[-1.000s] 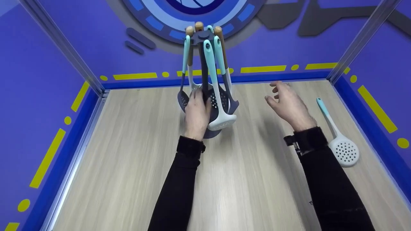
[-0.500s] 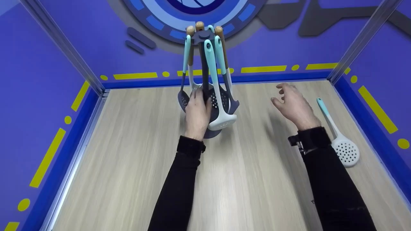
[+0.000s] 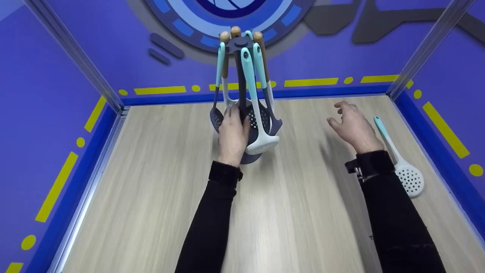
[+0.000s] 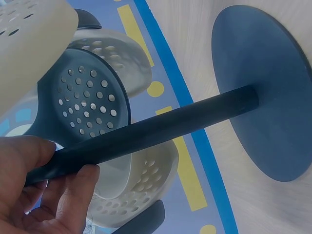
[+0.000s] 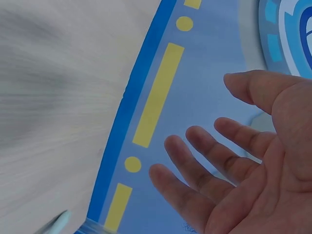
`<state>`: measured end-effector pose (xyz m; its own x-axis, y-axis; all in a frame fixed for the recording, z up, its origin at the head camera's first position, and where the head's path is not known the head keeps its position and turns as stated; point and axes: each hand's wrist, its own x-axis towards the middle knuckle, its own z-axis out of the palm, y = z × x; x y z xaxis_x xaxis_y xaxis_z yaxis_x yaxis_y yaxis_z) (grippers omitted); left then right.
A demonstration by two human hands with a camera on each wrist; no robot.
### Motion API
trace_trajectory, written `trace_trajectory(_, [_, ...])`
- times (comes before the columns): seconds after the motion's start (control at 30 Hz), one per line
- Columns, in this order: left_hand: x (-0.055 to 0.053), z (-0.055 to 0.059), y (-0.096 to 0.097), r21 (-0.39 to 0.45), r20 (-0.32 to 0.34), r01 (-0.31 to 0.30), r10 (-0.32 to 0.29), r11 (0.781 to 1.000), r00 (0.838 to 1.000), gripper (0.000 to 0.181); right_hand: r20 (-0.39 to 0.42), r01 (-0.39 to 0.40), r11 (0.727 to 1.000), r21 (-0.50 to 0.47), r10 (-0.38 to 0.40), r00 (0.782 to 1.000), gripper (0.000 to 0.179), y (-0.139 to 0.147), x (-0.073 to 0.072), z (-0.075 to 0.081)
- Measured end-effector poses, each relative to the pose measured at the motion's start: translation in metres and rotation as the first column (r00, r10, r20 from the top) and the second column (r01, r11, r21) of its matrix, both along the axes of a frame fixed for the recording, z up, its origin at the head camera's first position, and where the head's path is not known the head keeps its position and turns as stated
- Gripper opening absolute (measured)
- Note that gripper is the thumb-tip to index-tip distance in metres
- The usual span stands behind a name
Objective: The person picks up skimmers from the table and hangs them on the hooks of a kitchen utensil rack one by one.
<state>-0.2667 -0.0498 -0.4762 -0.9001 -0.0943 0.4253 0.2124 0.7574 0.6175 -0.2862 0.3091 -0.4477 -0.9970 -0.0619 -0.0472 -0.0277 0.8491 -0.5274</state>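
A dark utensil stand [image 3: 240, 42] stands near the back wall, several kitchen utensils hanging around its pole. My left hand [image 3: 232, 134] grips that pole [image 4: 175, 126] between thumb and fingers, above the round base [image 4: 268, 97]. Closest to it hang a white perforated utensil [image 3: 262, 144] with a mint handle and a dark skimmer [image 4: 90, 95]. To the right, my right hand [image 3: 354, 125] is raised over the table, holding nothing, its fingers relaxed and apart in the right wrist view. Beyond that wrist a white skimmer [image 3: 411, 180] with a mint handle lies flat, partly hidden by the sleeve.
Blue and purple printed panels [image 3: 159, 81] close off the back and both sides of the wooden table [image 3: 151, 189]. Metal profiles [image 3: 422, 47] run up the two back corners. Wooden-handled utensils [image 3: 258, 38] hang at the rear of the stand.
My right hand has drifted to the right, away from the stand and nearer the lying skimmer. The left hand keeps its grip on the pole, and the stand stays in place.
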Motion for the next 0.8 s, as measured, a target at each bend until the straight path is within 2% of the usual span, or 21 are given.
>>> trace_trajectory(0.37, [0.0,-0.001,0.001,0.014,-0.024,0.004,-0.003,1.0,1.0,0.046,0.006,0.028,0.999,0.027,-0.028,1.0,0.065,0.019,-0.005,-0.011])
trace_trajectory(0.6, [0.0,-0.001,0.001,-0.019,-0.037,-0.003,0.002,1.0,0.999,0.046,-0.01,0.038,0.998,0.044,-0.037,0.999,0.065,0.032,-0.005,-0.018])
trace_trajectory(0.8, [0.0,-0.001,0.0,-0.012,-0.002,0.002,-0.002,1.0,1.0,0.044,0.022,0.05,0.997,0.053,-0.052,0.998,0.066,0.043,-0.007,-0.021])
